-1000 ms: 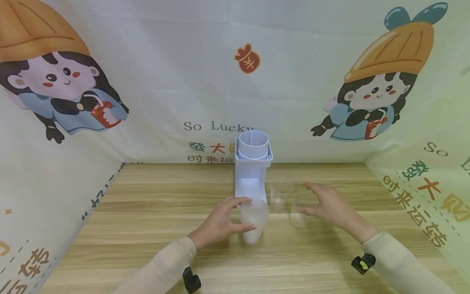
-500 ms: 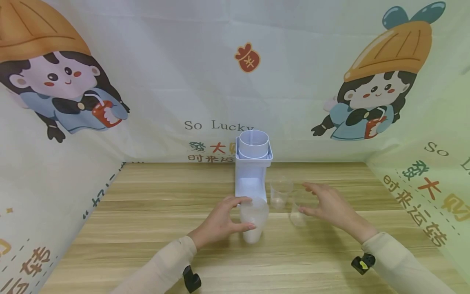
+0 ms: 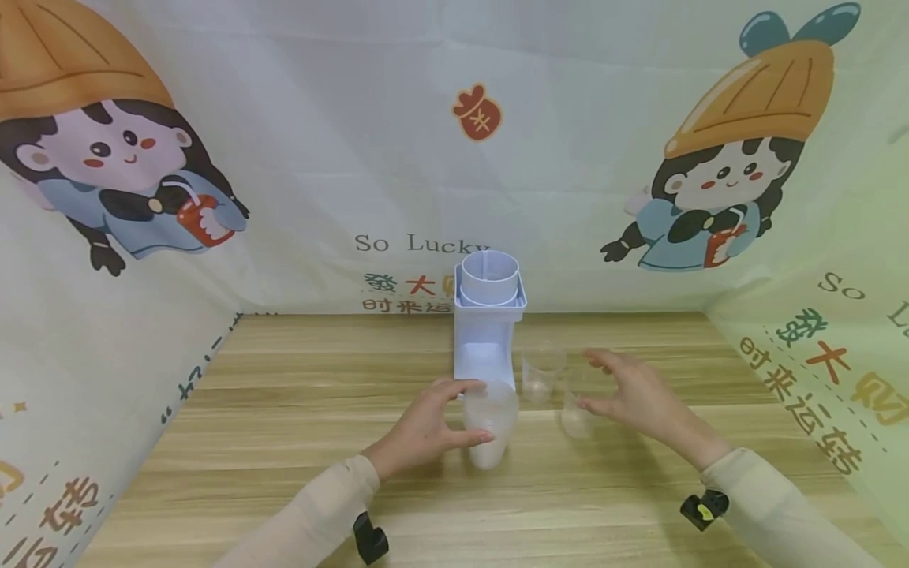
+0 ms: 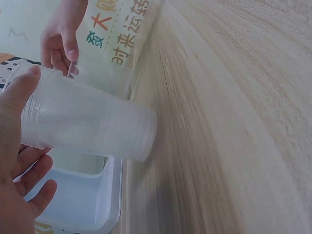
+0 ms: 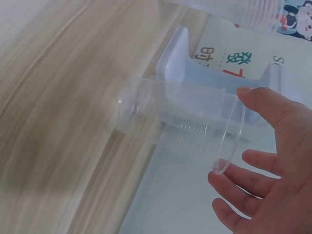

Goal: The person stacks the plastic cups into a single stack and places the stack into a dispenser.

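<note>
My left hand (image 3: pixel 420 432) grips a stack of nested, cloudy plastic cups (image 3: pixel 490 414) near the rims, thumb on one side and fingers on the other. In the left wrist view the stack's base (image 4: pixel 146 134) is right at the tabletop. My right hand (image 3: pixel 639 398) holds a single clear plastic cup (image 5: pixel 170 105) by its rim between thumb and fingertips; the cup is upright, close over the wood. Another clear cup (image 3: pixel 543 372) stands just behind it, beside a pale white holder (image 3: pixel 484 347) with a round tube (image 3: pixel 490 278) in its top.
The wood-grain table (image 3: pixel 319 371) is bounded by a printed cloth (image 3: pixel 341 158) at the back and both sides. The white holder stands near the back cloth, directly behind the cup stack. Both sleeves carry a black wrist device (image 3: pixel 371 540).
</note>
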`<state>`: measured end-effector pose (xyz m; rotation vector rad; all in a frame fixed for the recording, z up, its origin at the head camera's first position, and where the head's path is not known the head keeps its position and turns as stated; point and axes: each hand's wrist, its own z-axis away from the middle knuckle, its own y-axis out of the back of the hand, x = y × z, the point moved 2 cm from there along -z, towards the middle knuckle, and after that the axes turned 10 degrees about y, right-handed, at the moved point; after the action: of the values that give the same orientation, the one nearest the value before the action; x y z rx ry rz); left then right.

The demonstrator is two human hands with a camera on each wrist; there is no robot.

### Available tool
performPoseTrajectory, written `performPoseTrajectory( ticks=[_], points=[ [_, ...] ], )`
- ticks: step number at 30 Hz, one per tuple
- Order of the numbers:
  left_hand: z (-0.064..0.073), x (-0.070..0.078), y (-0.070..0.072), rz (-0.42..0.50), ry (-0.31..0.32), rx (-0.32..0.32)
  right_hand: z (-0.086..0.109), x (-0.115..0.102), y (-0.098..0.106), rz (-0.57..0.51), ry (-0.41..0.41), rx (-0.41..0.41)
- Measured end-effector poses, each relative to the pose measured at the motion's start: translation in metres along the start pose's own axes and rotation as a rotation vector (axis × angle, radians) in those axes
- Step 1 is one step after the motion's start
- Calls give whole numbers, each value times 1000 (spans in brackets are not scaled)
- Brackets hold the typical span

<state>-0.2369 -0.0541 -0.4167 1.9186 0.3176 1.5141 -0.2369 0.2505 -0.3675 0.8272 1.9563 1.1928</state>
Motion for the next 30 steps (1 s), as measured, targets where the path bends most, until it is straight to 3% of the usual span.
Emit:
performPoseTrajectory(
  ticks=[30],
  points=[
    [-2,0,1,0,2,-6,-6,-32,28,-30,48,113]
  ],
)
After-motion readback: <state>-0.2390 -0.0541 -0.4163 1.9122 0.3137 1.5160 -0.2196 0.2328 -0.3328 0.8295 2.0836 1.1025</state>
